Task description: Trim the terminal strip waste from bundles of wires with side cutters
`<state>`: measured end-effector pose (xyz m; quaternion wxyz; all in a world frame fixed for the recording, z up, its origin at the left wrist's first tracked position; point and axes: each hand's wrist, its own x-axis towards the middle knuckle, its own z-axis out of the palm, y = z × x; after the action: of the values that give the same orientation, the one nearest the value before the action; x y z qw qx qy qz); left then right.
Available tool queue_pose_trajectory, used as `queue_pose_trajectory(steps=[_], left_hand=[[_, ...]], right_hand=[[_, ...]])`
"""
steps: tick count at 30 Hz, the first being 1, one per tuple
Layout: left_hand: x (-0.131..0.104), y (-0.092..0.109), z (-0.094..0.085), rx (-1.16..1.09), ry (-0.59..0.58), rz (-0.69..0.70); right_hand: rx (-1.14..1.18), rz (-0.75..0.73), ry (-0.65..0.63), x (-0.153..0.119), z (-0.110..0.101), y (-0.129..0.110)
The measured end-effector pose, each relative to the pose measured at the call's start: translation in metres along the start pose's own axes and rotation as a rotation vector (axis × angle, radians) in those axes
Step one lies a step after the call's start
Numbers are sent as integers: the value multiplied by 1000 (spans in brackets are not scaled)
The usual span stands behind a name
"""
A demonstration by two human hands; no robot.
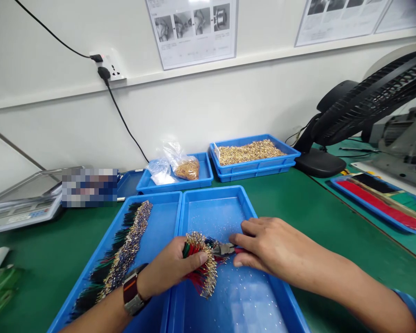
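Observation:
My left hand (183, 263) is closed around a bundle of wires (203, 270), red and green, whose gold metal terminals fan out past my fingers. In my right hand (263, 245) is a pair of cutting pliers (225, 249); its metal jaws meet the far side of the bundle, and a bit of red handle shows. Both hands are over the right blue tray (235, 208), which has tiny bright specks scattered on its floor. In the left blue tray (166, 208) lies a long row of black and green wires with metal terminals (128, 245).
Behind stand stacked blue trays (256, 166) of gold terminals and a blue tray (208, 173) with plastic bags. At right are a black fan (367, 101) and a tray of coloured wires (377, 199). A scale (24, 212) sits at left; a power cord (121, 113) hangs from the wall.

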<state>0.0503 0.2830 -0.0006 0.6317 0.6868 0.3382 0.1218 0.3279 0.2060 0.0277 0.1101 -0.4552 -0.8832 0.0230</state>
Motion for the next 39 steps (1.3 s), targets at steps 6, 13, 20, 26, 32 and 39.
queue_pose_trajectory(steps=[6,13,20,26,32,39], left_hand=[[3,-5,4,-47,96,-46],[4,-6,0,-61,-18,10],[2,-9,-2,-93,-52,-22],[-1,-10,-2,-119,-79,-73],[0,-8,-2,-126,-113,-54],[2,-6,-1,-87,-37,-31]], right_hand=[[-10,4,1,-3,-3,-4],[70,16,-46,-4,-10,-7],[-6,-13,63,-2,-7,-2],[0,-19,23,-1,-3,-5],[17,-19,-6,-1,-2,-4],[66,-1,-52,-4,-9,-5]])
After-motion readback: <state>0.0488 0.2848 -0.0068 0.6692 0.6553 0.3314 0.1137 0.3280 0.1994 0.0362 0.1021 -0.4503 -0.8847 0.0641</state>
